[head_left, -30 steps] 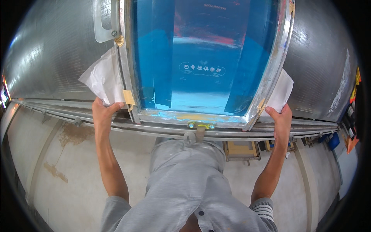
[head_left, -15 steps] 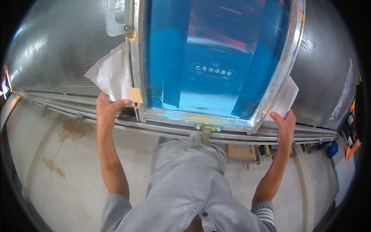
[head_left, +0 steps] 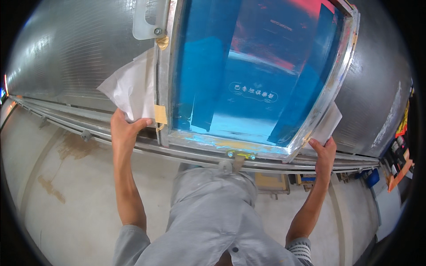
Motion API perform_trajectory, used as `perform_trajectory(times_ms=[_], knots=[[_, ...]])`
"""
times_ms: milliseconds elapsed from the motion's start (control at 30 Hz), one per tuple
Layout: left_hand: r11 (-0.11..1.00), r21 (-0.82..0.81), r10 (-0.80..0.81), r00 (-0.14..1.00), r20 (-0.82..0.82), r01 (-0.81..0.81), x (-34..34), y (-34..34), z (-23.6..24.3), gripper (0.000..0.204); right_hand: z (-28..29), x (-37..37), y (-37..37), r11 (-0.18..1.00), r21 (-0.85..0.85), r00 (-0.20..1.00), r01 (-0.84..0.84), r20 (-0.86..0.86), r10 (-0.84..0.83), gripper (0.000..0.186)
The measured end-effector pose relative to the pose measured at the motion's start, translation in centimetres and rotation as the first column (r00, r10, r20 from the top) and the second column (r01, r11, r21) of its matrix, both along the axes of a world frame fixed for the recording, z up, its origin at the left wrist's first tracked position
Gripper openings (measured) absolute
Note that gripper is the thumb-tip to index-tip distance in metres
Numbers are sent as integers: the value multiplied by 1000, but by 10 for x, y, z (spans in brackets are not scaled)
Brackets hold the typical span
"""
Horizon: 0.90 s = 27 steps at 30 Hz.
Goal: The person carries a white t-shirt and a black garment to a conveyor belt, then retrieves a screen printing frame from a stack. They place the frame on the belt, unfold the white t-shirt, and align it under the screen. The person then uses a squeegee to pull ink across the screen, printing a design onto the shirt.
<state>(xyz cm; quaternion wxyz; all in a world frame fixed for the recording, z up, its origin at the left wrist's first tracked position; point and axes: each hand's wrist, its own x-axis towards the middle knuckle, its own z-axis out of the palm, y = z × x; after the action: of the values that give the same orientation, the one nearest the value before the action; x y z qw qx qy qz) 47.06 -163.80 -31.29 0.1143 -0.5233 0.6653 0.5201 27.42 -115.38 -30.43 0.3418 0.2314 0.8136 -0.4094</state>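
A metal-framed printing screen (head_left: pixel 262 153) with blue mesh lies on a long shiny metal table (head_left: pixel 80 66). A white sheet (head_left: pixel 131 86) sticks out from under the frame on both sides. My left hand (head_left: pixel 124 128) pinches its left corner at the frame's near left edge. My right hand (head_left: pixel 325 150) pinches the sheet's right corner (head_left: pixel 328 124) at the frame's near right corner. The middle of the sheet is hidden under the screen. A yellowish tape patch (head_left: pixel 160 114) sits on the frame beside my left hand.
Metal rails (head_left: pixel 66 119) run along the table's near edge. A translucent bracket (head_left: pixel 146 20) is bolted at the frame's far left. A small clamp (head_left: pixel 239 155) sits at the frame's near middle. Below are a stained concrete floor (head_left: pixel 57 177), a cardboard box (head_left: pixel 270 181) and a blue container (head_left: pixel 372 177).
The view has shifted, so the screen and table now sit higher and further right in the picture. Both hands keep hold of the sheet's corners and the left corner shows more.
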Motion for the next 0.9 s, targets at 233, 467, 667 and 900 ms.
perform_trajectory(times_ms=[233,467,667,900], knots=[[998,37,-40,999,-24,41,-3,-5,1,53,4,-4,-6,1000,-28,1000,12,16,-12,54],[997,50,-67,997,33,66,-2,-8,2,51,3,-6,-2,1000,-14,998,2,64,-1,53],[995,72,-71,995,69,66,2,-11,0,62,3,-6,-2,1000,0,999,-13,41,13,49],[998,42,-55,998,37,53,5,-9,-3,60,4,-7,-1,1000,-9,997,-16,75,17,53]])
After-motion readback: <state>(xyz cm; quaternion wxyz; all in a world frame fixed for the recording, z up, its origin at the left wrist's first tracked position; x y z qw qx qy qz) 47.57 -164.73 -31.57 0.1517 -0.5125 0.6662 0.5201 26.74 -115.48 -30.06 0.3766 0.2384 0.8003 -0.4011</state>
